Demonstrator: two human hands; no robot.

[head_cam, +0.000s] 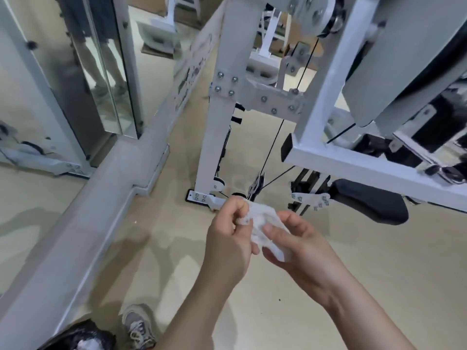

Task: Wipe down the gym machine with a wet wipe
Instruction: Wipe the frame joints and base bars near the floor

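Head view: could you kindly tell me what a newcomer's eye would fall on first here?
First come the two hands at centre bottom, left hand and right hand, both gripping a crumpled white wipe between them. Beyond them the white machine fills the top right, with a black pad low on its right side. A mirror stands at upper left.

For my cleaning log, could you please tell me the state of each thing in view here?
wet wipe: crumpled, held between both hands
left hand: pinches the wipe
right hand: holds the wipe
gym machine: standing, not touched by either hand
cable: taut
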